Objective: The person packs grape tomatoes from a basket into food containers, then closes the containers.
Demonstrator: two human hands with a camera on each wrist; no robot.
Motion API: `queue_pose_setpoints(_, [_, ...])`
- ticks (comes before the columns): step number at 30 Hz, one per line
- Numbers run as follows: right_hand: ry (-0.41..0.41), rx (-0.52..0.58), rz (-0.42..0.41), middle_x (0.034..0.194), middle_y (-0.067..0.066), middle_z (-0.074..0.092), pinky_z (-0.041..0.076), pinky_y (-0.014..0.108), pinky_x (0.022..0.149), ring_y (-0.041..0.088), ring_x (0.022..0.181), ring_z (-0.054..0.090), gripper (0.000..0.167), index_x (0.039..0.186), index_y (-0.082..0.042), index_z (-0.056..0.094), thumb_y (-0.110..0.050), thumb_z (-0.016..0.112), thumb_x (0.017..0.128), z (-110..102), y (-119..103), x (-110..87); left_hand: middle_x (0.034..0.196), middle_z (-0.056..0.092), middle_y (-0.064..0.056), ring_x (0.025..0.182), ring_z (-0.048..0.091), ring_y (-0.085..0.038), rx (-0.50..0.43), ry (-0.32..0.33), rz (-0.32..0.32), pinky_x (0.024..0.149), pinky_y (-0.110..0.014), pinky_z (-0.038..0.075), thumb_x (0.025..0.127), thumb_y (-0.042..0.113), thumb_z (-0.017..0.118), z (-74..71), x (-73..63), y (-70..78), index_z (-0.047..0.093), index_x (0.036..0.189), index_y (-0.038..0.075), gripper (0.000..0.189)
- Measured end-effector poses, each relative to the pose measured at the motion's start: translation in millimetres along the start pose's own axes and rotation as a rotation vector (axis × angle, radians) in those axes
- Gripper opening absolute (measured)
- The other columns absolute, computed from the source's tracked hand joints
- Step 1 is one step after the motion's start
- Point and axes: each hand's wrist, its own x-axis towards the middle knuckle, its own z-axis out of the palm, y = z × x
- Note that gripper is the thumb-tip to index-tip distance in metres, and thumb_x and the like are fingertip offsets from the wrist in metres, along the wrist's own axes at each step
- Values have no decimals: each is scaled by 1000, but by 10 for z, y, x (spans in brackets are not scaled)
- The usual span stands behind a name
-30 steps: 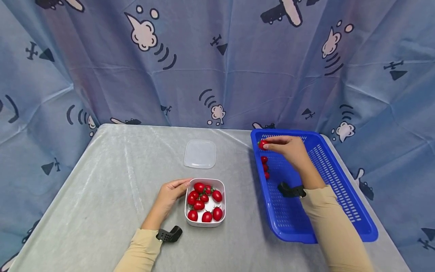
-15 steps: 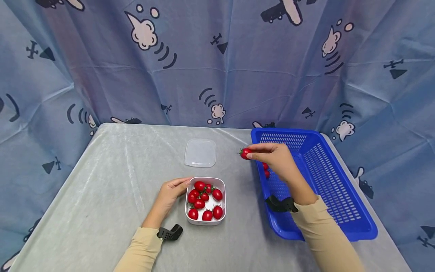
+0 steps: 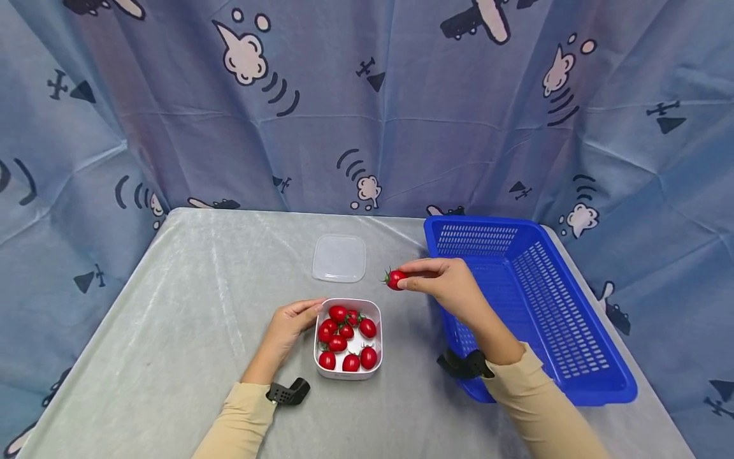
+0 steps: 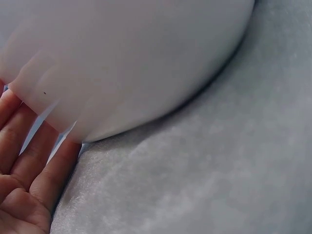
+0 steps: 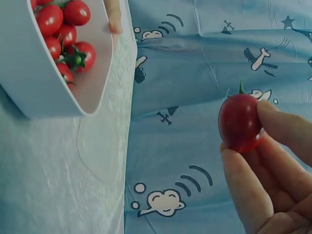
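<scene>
In the head view my right hand point(image 3: 444, 284) pinches a red cherry tomato point(image 3: 395, 279) with a green stem, between thumb and fingertips. It hovers over the table between the white box and the blue basket. The right wrist view shows the same cherry tomato point(image 5: 240, 122) up close. My left hand point(image 3: 289, 325) rests its fingers against the left side of a square white box point(image 3: 348, 375), fairly straight along the outer wall in the left wrist view point(image 4: 36, 151). Several cherry tomatoes point(image 3: 337, 343) lie inside the box, some with stems.
A blue slotted basket point(image 3: 573, 319) stands at the right; my right hand and forearm cover part of its left side. Behind the box a clear lid point(image 3: 339, 258) lies flat on the grey cloth-covered table point(image 3: 172, 319). A blue printed curtain point(image 3: 321, 115) hangs at the back.
My right hand has carried the cherry tomato from over the basket's far left corner leftward and nearer, toward the white box. The left hand and the box have stayed in place.
</scene>
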Motion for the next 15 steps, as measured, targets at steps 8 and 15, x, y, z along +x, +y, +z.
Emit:
queue_pose_setpoints(8, [-23, -17, -20, 109, 9, 76, 57, 24, 80, 15, 97, 70, 30, 105, -9, 79, -26, 83, 81, 109, -19, -118, 102, 75, 10, 92, 67, 1, 5, -6, -1, 87, -19, 54, 94, 11, 66, 1, 2, 3, 62, 123, -12, 37])
queue_pose_setpoints(15, [-24, -28, -25, 108, 6, 76, 55, 39, 95, 20, 108, 68, 28, 104, -10, 79, -25, 83, 81, 210, -34, -259, 101, 75, 10, 92, 68, 1, -2, -2, -3, 86, -19, 54, 94, 10, 65, 2, -1, 4, 62, 123, -13, 37])
